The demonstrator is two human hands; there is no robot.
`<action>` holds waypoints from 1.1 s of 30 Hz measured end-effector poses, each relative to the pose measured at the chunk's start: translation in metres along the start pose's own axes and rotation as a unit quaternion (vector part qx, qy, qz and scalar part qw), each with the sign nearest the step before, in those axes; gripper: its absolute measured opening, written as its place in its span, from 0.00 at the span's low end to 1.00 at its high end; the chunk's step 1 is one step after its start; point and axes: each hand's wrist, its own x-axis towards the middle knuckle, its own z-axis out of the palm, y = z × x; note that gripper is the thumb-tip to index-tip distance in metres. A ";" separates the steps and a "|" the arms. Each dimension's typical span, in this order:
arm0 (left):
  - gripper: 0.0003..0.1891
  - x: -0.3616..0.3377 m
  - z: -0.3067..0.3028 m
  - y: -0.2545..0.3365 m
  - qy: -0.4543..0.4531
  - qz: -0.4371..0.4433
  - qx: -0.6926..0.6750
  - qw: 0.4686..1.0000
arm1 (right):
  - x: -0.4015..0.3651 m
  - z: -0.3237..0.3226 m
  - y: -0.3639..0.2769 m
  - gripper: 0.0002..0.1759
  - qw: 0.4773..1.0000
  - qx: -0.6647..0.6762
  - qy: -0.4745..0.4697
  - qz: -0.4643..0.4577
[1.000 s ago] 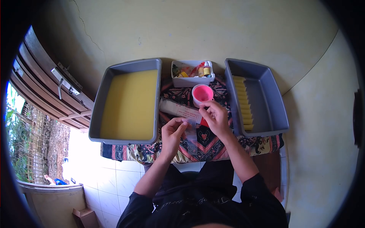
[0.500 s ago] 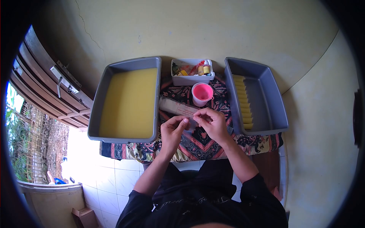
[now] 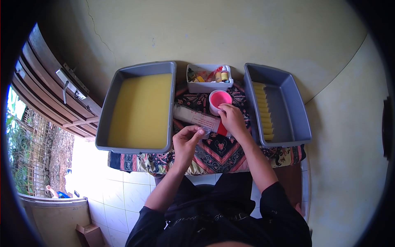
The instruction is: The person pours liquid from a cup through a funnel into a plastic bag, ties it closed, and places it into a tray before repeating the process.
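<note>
My left hand (image 3: pixel 187 140) pinches a small clear plastic piece (image 3: pixel 205 132) between thumb and fingers, above the patterned cloth. At the near rim of a pink-lined white cup (image 3: pixel 220 98), my right hand (image 3: pixel 231 117) has its fingers bent together; whether they hold anything is too small to tell. A long pale packet with a red end (image 3: pixel 197 117) lies slantwise below the cup, partly behind my right hand.
A grey tray (image 3: pixel 174 107) with yellow liquid stands at left. The grey tray (image 3: pixel 288 103) at right holds a row of yellow rolls. Behind the cup is a white box (image 3: pixel 209 87) with small bottles. A patterned cloth (image 3: pixel 220 158) covers the table.
My right hand has moved up and right, away from my left hand, to the cup's near rim. The packet's red end now shows. My left hand has hardly moved.
</note>
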 end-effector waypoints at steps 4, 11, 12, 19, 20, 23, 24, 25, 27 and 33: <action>0.06 0.000 -0.002 0.003 0.000 0.011 0.013 1.000 | 0.003 -0.002 -0.001 0.10 0.998 0.059 0.004 0.005; 0.04 -0.001 -0.001 -0.001 0.000 0.002 0.012 1.000 | 0.007 0.000 0.006 0.10 0.997 0.065 0.034 0.006; 0.04 -0.001 -0.001 -0.002 0.000 0.002 0.012 1.000 | 0.006 0.001 0.003 0.09 0.993 0.104 0.032 0.042; 0.05 0.000 -0.001 0.001 0.000 0.009 0.025 1.000 | 0.007 -0.002 -0.001 0.07 0.980 0.177 0.093 0.013; 0.05 0.000 -0.001 0.002 0.001 0.005 0.030 1.000 | 0.006 -0.003 -0.002 0.07 0.980 0.177 0.093 0.013; 0.05 0.002 0.000 0.001 0.004 0.012 0.021 1.000 | 0.003 -0.013 -0.020 0.05 0.972 0.173 0.158 -0.032; 0.05 0.003 0.001 0.001 0.004 0.012 0.021 1.000 | 0.001 -0.016 -0.027 0.05 0.953 0.254 0.162 0.008; 0.05 0.004 0.001 0.001 0.001 0.016 0.026 1.000 | -0.002 -0.020 -0.032 0.05 0.927 0.332 0.165 0.047; 0.05 0.004 0.001 0.003 -0.001 0.019 0.031 0.999 | -0.008 -0.029 -0.040 0.06 0.907 0.385 0.160 0.050; 0.06 0.008 0.006 0.006 -0.001 0.023 0.045 0.999 | -0.026 -0.062 -0.066 0.05 0.849 0.507 0.132 0.070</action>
